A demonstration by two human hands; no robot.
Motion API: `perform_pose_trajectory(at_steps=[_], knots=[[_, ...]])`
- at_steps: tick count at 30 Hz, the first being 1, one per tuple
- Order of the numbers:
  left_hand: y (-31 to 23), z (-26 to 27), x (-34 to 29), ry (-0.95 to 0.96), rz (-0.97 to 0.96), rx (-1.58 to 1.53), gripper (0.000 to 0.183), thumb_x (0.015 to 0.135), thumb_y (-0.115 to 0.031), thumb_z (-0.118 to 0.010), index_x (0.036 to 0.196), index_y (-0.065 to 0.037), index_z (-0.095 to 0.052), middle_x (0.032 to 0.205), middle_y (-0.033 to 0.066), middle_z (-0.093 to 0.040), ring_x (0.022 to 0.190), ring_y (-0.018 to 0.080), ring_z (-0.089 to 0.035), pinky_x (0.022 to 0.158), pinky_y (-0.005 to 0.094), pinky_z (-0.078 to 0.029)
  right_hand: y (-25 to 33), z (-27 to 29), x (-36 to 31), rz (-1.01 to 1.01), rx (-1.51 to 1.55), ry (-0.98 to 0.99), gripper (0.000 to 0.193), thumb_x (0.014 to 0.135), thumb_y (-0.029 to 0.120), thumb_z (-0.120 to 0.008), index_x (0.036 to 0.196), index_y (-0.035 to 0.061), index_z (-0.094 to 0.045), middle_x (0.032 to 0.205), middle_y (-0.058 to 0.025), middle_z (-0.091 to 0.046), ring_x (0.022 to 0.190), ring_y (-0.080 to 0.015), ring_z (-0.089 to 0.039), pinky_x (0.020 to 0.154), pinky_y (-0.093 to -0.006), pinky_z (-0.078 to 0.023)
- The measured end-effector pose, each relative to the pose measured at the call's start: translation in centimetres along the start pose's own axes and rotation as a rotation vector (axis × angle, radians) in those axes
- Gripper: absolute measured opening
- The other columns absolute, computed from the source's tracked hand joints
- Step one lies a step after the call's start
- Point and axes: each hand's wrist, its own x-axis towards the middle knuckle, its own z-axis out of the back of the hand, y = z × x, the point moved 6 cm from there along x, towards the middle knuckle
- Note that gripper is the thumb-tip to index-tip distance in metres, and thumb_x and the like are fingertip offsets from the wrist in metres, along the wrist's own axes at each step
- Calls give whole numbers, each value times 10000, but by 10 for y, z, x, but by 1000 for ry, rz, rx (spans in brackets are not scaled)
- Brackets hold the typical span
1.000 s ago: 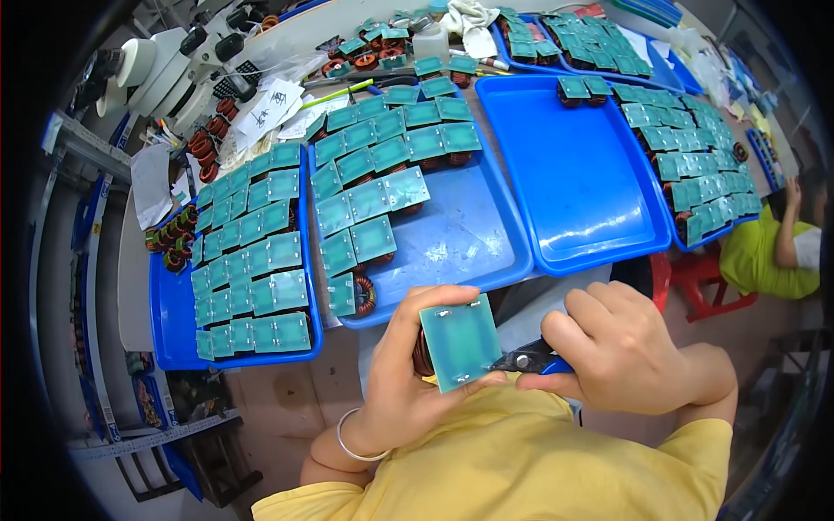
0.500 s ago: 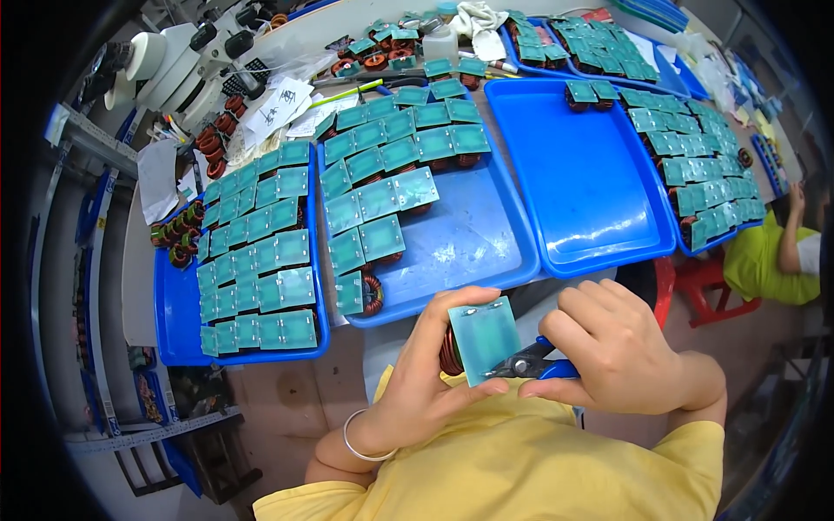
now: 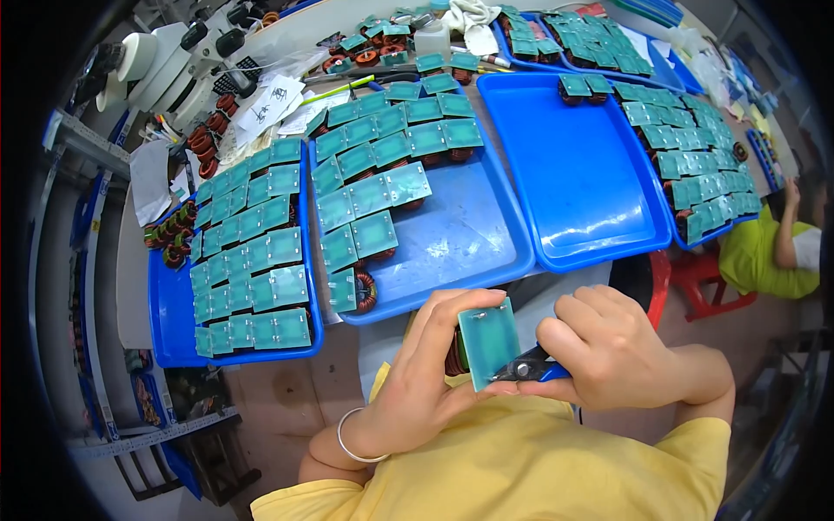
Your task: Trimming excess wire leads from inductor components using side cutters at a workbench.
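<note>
My left hand (image 3: 423, 378) grips a square green circuit board (image 3: 488, 340) by its edges, holding it upright and slightly tilted. A wire-wound coil (image 3: 455, 356) sits behind the board, partly covered by my fingers. In my right hand (image 3: 615, 352) is a pair of flush cutters (image 3: 527, 366) with blue handles and dark jaws. The cutter tips meet the board's lower edge, near a solder point. My left thumb lies just under those tips. Most of the cutter handles are hidden inside my right fist.
Blue trays stand ahead: a left tray (image 3: 316, 334) and a middle tray (image 3: 469, 291) hold rows of boards with coils, and a right tray (image 3: 599, 253) has two at its far end. A microscope (image 3: 169, 65) stands at far left. Another person (image 3: 773, 256) sits at far right.
My right hand has closed further round the cutters, so less of the blue handles shows. The board has turned slightly, and the whole view has shifted a little.
</note>
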Motion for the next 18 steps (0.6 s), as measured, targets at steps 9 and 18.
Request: perform_pose_trajectory(at_steps=[9,18], knots=[[11,-11,-4,68,112,-113,680,695,-80,-757,1250,-10,-370,1161,133,-456,1008,224,-514,811,298,-444,-18,-9,-15,-39,189,-47,472,703,450,-670,726,23,-469,619,-93,-413,530,-276,-447,501,-355,-367],[6,-15,-3,110,-46,-218,670,681,-59,-754,1214,-15,-351,1170,158,-431,1067,238,-479,851,311,-440,-27,8,-16,-156,0,-86,469,718,464,-661,740,32,-481,664,-89,-419,586,-268,-450,531,-352,-352]])
